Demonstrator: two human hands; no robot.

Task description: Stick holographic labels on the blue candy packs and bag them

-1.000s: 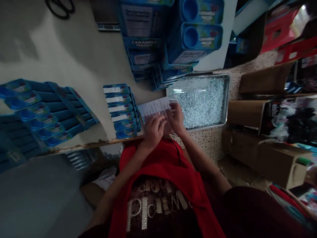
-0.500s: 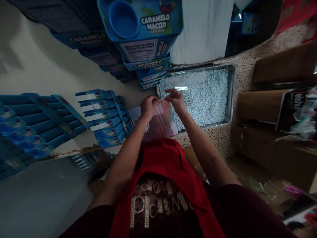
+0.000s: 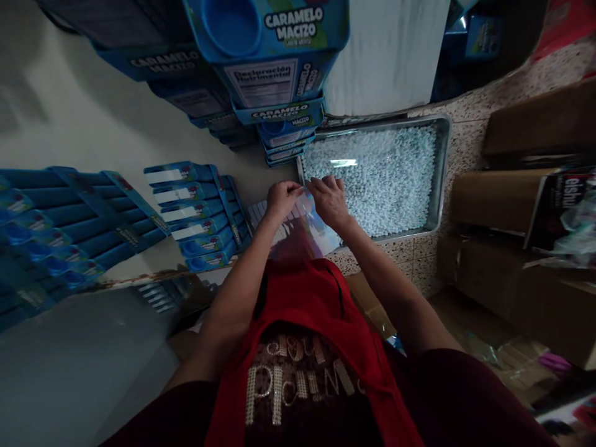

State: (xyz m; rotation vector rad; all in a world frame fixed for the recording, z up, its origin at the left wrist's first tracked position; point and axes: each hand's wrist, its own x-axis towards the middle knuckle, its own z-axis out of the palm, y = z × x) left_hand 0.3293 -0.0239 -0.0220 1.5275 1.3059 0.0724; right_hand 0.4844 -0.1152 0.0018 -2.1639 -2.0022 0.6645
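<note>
A clear, shiny plastic bag (image 3: 302,233) with pinkish reflections hangs in front of the red apron. At its upper edge, the thumb and fingers of my left hand (image 3: 282,200) are closed in a pinch. My right hand (image 3: 329,202) is bent over the same edge a little to the right, its fingers closed on the plastic, fingertips partly hidden. Just beyond and right of my hands lies a metal tray (image 3: 444,167) holding many small white pellets (image 3: 391,180). Pale strips in a row (image 3: 261,214) show beside and behind the bag.
Tall stacks of blue candy boxes (image 3: 284,74) rise at the back, close to my hands. More blue boxes (image 3: 200,214) lie in rows on the left. A white panel (image 3: 386,56) stands behind the tray. Cardboard boxes (image 3: 503,198) line the right side.
My right hand has turned, its back now facing up and its fingers folded down closer to my left hand. The bag has shifted slightly and shows brighter reflections.
</note>
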